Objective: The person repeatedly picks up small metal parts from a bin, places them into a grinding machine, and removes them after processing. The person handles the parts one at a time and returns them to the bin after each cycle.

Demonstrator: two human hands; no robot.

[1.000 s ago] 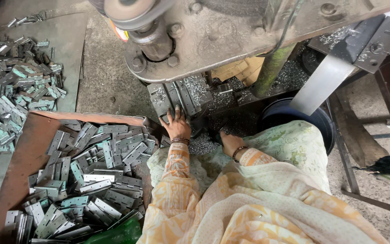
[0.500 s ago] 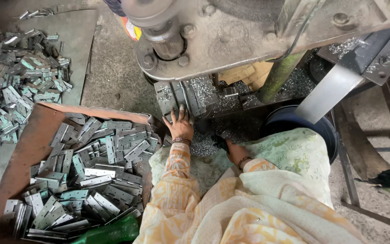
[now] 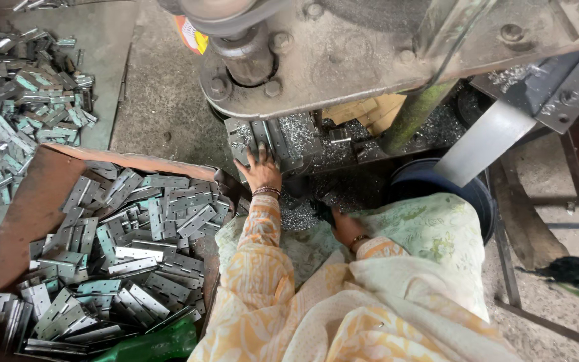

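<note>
Orange-red and yellow label [image 3: 191, 37] stuck on machine body, top centre, partly hidden behind cylindrical shaft [image 3: 242, 57]. Print too small to make out. No packages, signs, screens visible.

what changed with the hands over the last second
Very little. The left hand stays flat, fingers spread, on the grey metal parts stacked on the press bed. The right hand remains low under the machine, mostly hidden by the pale green cloth, so its grip cannot be judged. The rust-brown tray of grey metal hinges is unchanged; only the camera view shifted slightly.
</note>
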